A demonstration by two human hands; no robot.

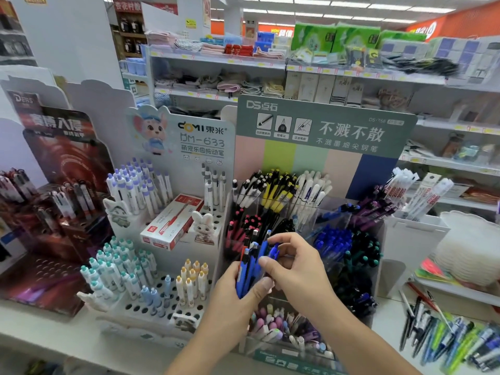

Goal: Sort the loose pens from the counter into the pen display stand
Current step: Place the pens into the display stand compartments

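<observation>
- Several blue pens (250, 269) stand bunched in the left hand (234, 301), fingers and thumb curled round the lower barrels, caps and clips pointing up; the bundle hangs in front of the clear-walled pen display stand (324, 212), near its middle compartments.
- One blue pen (273, 251) is pinched by the right hand (295, 263) between thumb and fingertips near its upper end; it lies tilted, just beside the top of the bundle; whether it touches the others I cannot tell.
- More loose pens (443, 339), black, green and blue, lie scattered on the white counter (40, 328) far to the right, well apart from both hands; they look blurred, so I cannot count them.
- Blue pens already fill a compartment (334, 243) just to the right of the hands; by colour that looks the likely home for the held ones, though that is my guess.
- Pens like these should be light, stiff and smooth plastic; a loose fistful could fan out or slip, so a firm hold low on the barrels seems wise for the bundle.
- For the single pen, a pinch at mid-barrel or just under the clip ought to steer it tip-down into the slot; the clips may snag on neighbours, so easing it in straight looks safest.
</observation>
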